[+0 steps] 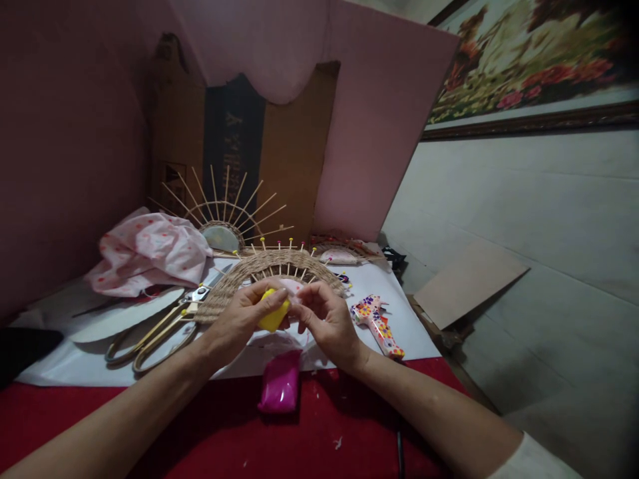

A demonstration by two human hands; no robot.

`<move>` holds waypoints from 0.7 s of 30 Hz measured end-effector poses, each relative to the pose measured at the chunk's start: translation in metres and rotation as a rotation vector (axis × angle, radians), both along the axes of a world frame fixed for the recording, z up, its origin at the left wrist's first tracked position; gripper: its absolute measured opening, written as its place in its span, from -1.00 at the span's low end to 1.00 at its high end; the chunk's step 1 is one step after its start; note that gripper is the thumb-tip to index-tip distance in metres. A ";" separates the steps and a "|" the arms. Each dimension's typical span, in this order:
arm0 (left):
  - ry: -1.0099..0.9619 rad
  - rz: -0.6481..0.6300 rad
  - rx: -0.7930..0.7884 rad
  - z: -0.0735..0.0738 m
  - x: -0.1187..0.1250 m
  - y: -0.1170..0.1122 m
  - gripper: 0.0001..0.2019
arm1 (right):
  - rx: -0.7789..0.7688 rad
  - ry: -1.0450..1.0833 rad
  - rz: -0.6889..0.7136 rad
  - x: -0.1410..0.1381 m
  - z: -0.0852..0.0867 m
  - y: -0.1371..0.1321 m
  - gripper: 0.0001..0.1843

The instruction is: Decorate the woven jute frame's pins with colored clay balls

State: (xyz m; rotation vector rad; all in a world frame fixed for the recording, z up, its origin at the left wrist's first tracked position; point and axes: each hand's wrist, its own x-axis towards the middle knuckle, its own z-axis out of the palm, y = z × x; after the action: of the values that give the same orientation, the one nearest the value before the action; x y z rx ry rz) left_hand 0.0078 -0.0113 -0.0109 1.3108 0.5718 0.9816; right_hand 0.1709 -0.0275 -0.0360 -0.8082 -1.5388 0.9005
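Pink foam boards (384,120) fill the upper centre and left, with a cardboard box (294,153) standing between them. Framed painting (529,60) upper right, on a pale wall. Red table cover (150,426) runs along the bottom; a white sheet (399,319) lies on it at mid-frame. Loose cardboard sheet (469,279) sits right of centre, off the table.

On the white sheet:
- pink dotted cloth (150,249), bunched, centre left
- stick sunburst with a round mirror (222,233), leaning on the box
- woven jute half-round (224,286) with pin-headed sticks, just behind the hands
- gold-handled scissors (154,332), left of the hands, blades toward the jute piece
- floral glue gun (377,322), just right of the right hand

Pink packet (280,382) lies on the red cover, lower centre, below the hands.

Left hand (239,319): thumb and fingers pinched on a yellow lump (273,313), held just above the sheet at frame centre. Right hand (327,319): fingers curled, tips at the lump's right side; can't tell whether it grips the lump or only touches it. Both forearms come in from the bottom corners.
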 end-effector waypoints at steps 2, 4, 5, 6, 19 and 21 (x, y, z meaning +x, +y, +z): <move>-0.025 0.017 -0.003 0.000 0.001 0.000 -0.83 | -0.035 0.058 0.036 -0.002 0.002 0.000 -0.76; -0.038 0.043 -0.009 0.000 0.001 -0.001 -0.86 | -0.048 0.067 0.059 -0.003 0.004 -0.001 -0.78; -0.038 0.056 -0.013 0.001 0.001 -0.001 -0.87 | -0.052 0.058 0.059 -0.004 0.005 -0.002 -0.78; -0.035 0.067 -0.019 0.001 0.000 -0.001 -0.87 | -0.057 0.051 0.049 -0.004 0.006 -0.002 -0.78; 0.025 0.088 -0.002 0.003 -0.003 -0.002 -0.88 | -0.035 0.082 0.002 -0.003 0.011 -0.005 -0.79; 0.029 0.104 -0.010 0.003 -0.003 -0.002 -0.88 | -0.033 0.094 0.031 -0.004 0.012 -0.005 -0.81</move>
State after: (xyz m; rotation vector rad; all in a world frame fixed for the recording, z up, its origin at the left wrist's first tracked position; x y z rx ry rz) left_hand 0.0050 -0.0131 -0.0083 1.2989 0.6723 1.0448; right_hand 0.1672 -0.0327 -0.0243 -0.7572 -1.4610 0.9755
